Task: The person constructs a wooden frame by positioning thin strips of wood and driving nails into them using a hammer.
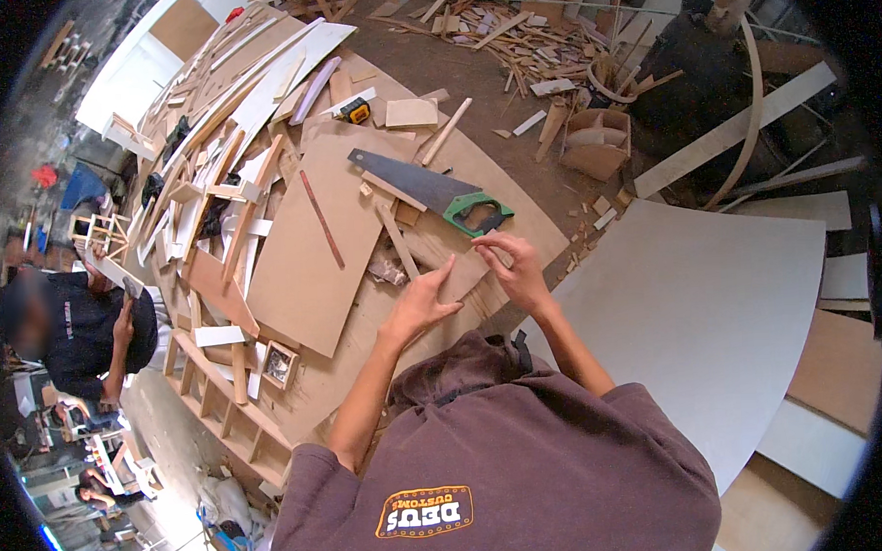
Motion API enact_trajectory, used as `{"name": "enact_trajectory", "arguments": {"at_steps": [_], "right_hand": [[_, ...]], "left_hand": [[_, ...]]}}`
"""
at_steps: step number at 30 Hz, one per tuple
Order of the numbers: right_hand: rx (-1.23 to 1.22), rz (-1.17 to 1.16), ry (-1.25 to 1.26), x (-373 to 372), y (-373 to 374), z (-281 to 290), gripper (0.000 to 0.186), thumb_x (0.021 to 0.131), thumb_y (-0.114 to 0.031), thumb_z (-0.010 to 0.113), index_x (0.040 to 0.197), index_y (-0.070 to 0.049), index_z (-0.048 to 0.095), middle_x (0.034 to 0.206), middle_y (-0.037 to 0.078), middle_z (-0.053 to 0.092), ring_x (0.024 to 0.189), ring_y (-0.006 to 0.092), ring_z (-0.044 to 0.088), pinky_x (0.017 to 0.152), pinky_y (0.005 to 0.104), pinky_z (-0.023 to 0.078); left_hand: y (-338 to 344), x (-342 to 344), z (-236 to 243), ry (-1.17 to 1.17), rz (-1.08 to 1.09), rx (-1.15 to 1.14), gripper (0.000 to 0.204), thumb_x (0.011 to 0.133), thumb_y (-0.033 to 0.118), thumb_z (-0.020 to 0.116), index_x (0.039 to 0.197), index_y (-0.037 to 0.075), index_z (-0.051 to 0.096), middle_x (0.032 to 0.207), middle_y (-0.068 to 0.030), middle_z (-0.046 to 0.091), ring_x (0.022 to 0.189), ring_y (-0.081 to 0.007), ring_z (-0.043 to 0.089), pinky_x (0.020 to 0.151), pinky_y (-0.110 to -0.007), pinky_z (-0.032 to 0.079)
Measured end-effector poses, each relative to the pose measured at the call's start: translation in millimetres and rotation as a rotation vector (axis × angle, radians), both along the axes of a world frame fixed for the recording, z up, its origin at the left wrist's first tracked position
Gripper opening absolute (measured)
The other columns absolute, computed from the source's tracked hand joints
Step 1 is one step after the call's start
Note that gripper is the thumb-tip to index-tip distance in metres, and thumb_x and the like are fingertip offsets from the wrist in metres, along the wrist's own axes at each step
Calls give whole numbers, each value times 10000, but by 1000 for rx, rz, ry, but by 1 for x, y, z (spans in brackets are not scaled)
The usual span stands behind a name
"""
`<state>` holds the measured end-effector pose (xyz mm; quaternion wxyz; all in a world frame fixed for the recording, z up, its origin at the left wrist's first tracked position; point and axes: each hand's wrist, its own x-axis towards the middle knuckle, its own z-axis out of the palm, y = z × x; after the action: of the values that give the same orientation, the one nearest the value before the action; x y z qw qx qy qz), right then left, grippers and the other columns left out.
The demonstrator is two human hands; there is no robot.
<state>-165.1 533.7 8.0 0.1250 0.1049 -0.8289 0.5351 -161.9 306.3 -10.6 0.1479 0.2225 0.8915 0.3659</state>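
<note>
Wood strip: a thin, short strip (492, 257) is between the two hands, over the brown board, just below the handle of the saw. It is small and partly covered by fingers, so I cannot tell its full shape.
Right hand: the right hand (515, 270) has thumb and first fingers pinched together on the near end of the strip; the other fingers are curled.
Left hand: the left hand (424, 300) lies with fingers spread and open on the board, holding nothing, with one finger pointing up toward the strip.
Board: the large brown board (309, 251) rests on the crowded workbench (272, 437), with a narrow reddish stick (321, 219) lying on it.
Saw: the hand saw (428, 190) with the green handle lies flat, just beyond the fingers, and nobody touches it.
Around: a big white panel (714, 314) is at the right, wood scraps (510, 30) are on the floor, and another person (83, 327) stands at the left.
Step in hand: I judge that the strip is being placed or checked against the board, before any cutting.
Next move: it probably needs the left hand pressing the piece steady, and the right hand free to reach the saw.
</note>
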Motion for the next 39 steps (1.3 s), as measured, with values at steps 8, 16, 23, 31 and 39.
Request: {"name": "enact_trajectory", "arguments": {"at_steps": [8, 16, 23, 31, 39], "right_hand": [[-24, 160, -131, -2, -24, -13, 138, 928, -74, 723, 1054, -37, 768, 985, 112, 739, 891, 252, 692, 791, 356, 528], [-28, 220, -135, -10, -33, -6, 146, 914, -52, 723, 1052, -34, 769, 979, 110, 739, 894, 239, 689, 801, 363, 535], [-36, 272, -327, -18, -48, -12, 159, 871, -30, 747, 1028, -35, 775, 907, 104, 765, 797, 191, 695, 716, 333, 542], [111, 405, 52, -24, -44, -27, 248, 824, -28, 761, 1069, -66, 751, 883, 98, 745, 824, 278, 703, 753, 394, 536], [248, 419, 149, -32, -51, -19, 313, 855, -41, 716, 1167, -70, 697, 907, 104, 733, 858, 306, 694, 793, 410, 521]], "left_hand": [[-13, 33, -1, 146, 355, -136, 663, 800, 446, 820, 1320, 78, 636, 1230, -163, 695, 1111, -343, 677, 908, -451, 547], [-14, 14, 3, 57, 429, -121, 693, 724, 531, 854, 1245, 103, 696, 1051, -166, 755, 981, -355, 725, 851, -447, 566], [-11, 14, 9, 26, 433, -67, 677, 700, 496, 868, 1220, 91, 714, 1051, -183, 753, 983, -348, 730, 859, -444, 567], [-27, 12, -3, 17, 363, 149, 698, 670, 415, 913, 1248, 81, 709, 1074, -175, 753, 974, -326, 737, 856, -411, 569], [-29, 4, 4, -21, 373, 126, 686, 679, 358, 912, 1273, 88, 700, 1097, -164, 757, 988, -301, 743, 869, -394, 570]]}}
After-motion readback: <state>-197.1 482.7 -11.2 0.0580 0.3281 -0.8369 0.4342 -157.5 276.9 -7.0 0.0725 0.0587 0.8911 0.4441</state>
